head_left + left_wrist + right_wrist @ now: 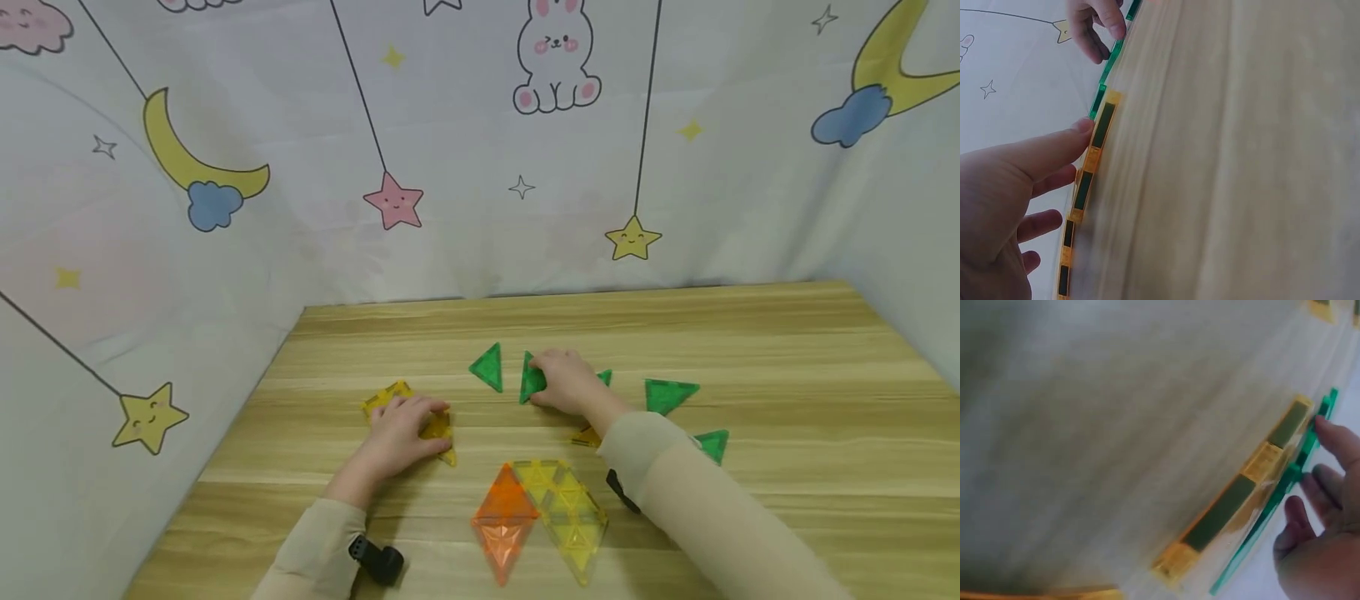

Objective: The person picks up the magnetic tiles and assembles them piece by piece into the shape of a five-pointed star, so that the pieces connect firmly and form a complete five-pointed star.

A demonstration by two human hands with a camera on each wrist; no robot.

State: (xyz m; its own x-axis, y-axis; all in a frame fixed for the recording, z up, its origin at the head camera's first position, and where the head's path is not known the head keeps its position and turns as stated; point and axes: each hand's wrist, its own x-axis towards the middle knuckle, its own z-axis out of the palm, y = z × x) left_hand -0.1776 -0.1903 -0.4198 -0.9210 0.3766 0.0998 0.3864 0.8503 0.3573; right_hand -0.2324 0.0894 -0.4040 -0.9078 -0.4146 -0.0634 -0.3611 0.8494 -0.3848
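1. So, a green triangle tile (529,380) is being pinched by the thumb and fingers of the right hand (567,383), towards the back of the wooden table (825,375).
2. Over on the left, some yellow tiles (437,428) are being touched by the left hand (401,433), with its fingers being spread loosely over them.
3. Just left of the pinched piece, another green triangle (487,367) is being supported by the tabletop.
4. More green pieces (670,396) are being seen right of that hand, one being partly covered by it.
5. A small yellow piece (586,437) is being half hidden by the right sleeve (652,454).
6. Nearer the front, two orange tiles (505,498) are being bordered by pale yellow tiles (572,502), edges touching.
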